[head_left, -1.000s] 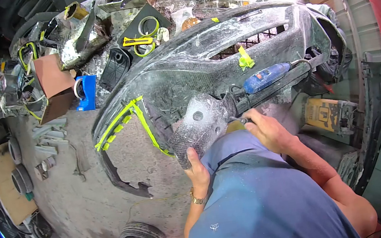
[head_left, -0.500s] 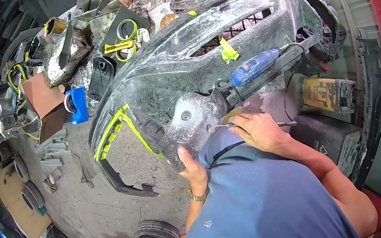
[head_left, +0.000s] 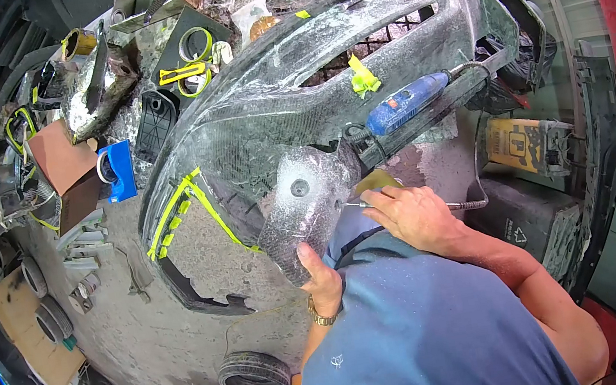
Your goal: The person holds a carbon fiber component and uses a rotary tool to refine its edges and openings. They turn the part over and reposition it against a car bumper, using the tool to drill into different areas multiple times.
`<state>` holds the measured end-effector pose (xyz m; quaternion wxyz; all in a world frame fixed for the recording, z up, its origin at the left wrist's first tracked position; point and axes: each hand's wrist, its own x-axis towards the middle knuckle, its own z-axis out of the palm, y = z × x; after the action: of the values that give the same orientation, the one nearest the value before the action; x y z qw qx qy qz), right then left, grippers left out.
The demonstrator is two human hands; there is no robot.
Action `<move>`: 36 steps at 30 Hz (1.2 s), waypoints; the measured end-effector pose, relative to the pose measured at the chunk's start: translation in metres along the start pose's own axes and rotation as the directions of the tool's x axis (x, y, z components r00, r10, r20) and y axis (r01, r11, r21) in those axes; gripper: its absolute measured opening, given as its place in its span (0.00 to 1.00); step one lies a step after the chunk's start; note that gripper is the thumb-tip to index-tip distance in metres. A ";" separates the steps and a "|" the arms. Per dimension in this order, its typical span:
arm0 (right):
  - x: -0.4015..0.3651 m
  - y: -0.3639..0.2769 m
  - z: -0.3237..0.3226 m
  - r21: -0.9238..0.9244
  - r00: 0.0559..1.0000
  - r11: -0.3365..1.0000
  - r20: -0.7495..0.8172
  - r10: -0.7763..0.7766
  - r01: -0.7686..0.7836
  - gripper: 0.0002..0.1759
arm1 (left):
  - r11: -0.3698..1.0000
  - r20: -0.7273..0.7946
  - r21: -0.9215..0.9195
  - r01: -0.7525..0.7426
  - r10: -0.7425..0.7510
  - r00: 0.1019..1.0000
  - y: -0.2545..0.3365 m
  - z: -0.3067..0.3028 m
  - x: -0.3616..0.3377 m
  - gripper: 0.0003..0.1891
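Left hand (head_left: 322, 279): fingers hidden behind dusty panel (head_left: 303, 213); handpiece (head_left: 467, 205) partly covered.

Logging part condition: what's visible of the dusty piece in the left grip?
The dusty piece looks like dark woven carbon fibre, whitened across its upper face, with a round recess there. It slants up and right in view, held at its lower end by the left grip. A slim tool tip is near its right edge; contact unclear.

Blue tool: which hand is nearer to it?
Right. In the picture, the right hand is just below the blue tool, gripping a handpiece; the left hand is farther down and left, holding the dusty panel.
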<state>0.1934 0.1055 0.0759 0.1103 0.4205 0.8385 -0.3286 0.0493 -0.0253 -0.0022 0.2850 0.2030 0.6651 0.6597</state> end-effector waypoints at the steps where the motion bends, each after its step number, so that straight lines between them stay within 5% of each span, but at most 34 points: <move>1: 0.000 0.000 0.001 -0.005 1.000 1.000 -0.009 -0.005 0.005 0.16 | 1.000 0.034 0.000 -0.022 0.022 0.999 0.001 0.000 0.000 0.25; 22: -0.003 0.006 0.009 0.146 0.996 0.989 -0.092 0.018 -0.004 0.15 | 0.998 -0.024 0.039 -0.055 0.056 0.998 -0.003 0.004 -0.004 0.27; 36: -0.006 0.000 0.012 0.087 0.998 0.996 -0.052 0.025 -0.021 0.15 | 0.999 -0.036 -0.008 -0.047 0.047 0.998 -0.004 0.006 -0.009 0.28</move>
<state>0.1962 0.0942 0.0692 0.0737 0.4431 0.8213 -0.3518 0.0605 -0.0262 -0.0050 0.2585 0.2056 0.6623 0.6725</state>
